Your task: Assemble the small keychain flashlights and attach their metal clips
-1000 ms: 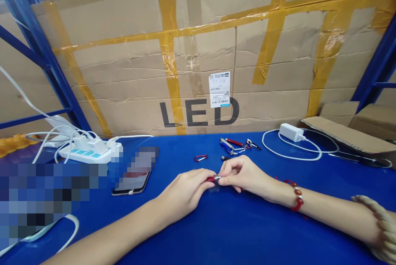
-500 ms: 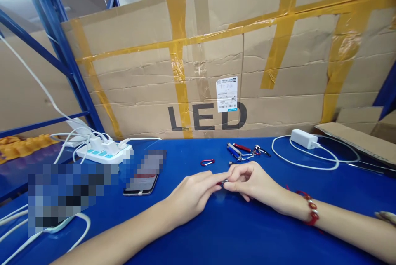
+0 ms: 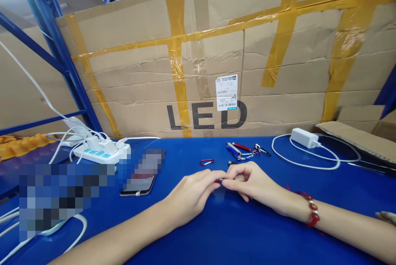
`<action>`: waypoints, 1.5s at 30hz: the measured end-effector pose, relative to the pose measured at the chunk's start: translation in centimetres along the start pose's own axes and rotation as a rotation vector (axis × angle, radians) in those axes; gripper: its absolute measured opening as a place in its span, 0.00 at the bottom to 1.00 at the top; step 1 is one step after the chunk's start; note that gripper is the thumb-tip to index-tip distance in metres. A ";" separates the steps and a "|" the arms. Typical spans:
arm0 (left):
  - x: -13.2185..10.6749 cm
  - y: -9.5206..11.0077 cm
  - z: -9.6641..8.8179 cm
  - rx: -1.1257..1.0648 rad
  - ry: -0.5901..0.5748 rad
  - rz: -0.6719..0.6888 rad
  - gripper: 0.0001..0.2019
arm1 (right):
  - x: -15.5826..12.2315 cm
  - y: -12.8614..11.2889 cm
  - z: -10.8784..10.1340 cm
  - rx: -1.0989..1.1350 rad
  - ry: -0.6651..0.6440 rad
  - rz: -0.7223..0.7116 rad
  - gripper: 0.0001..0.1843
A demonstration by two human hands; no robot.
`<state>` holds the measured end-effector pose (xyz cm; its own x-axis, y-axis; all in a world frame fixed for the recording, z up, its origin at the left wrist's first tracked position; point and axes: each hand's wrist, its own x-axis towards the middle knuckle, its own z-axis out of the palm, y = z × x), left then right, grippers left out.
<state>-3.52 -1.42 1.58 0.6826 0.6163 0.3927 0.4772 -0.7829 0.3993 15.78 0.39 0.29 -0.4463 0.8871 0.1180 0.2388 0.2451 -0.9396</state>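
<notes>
My left hand (image 3: 198, 191) is closed in a pinch on a small red object (image 3: 218, 180), mostly covered by the fingers. At its right end, the thumb and bent fingers of my right hand (image 3: 247, 180) are pinched too, touching the fingertips of my left hand. A tiny metallic part seems to sit between them, too small to name. Just beyond my hands lies a red carabiner (image 3: 207, 162) on the blue table (image 3: 247, 236). A dark plug end (image 3: 231, 162) peeks out behind my right fingers. Farther back are a blue pen-like stick (image 3: 232, 151) and a red one (image 3: 241, 146).
A phone (image 3: 139, 193) and a white power strip (image 3: 105, 155) with cables are at the left. A white charger (image 3: 305, 138) with a looped cable lies at the back right. A large cardboard box (image 3: 139, 83) stands behind the table.
Less of the metallic part shows between my fingertips now. Both hands stay pinched together in almost the same place; the view has shifted slightly.
</notes>
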 end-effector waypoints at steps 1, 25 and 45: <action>0.0 0.0 0.0 -0.002 -0.001 -0.009 0.14 | 0.0 0.1 0.0 -0.005 -0.002 -0.005 0.18; 0.3 0.2 0.0 -0.069 0.016 -0.078 0.14 | -0.1 -0.4 0.1 -0.012 0.016 0.004 0.20; 0.4 0.0 0.2 0.022 0.023 -0.166 0.10 | -0.3 -0.4 0.2 -0.137 0.160 -0.038 0.18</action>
<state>-3.15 -1.23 1.58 0.5809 0.7387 0.3417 0.5944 -0.6719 0.4419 15.64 -0.05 0.53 -0.3171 0.9243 0.2124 0.3440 0.3208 -0.8825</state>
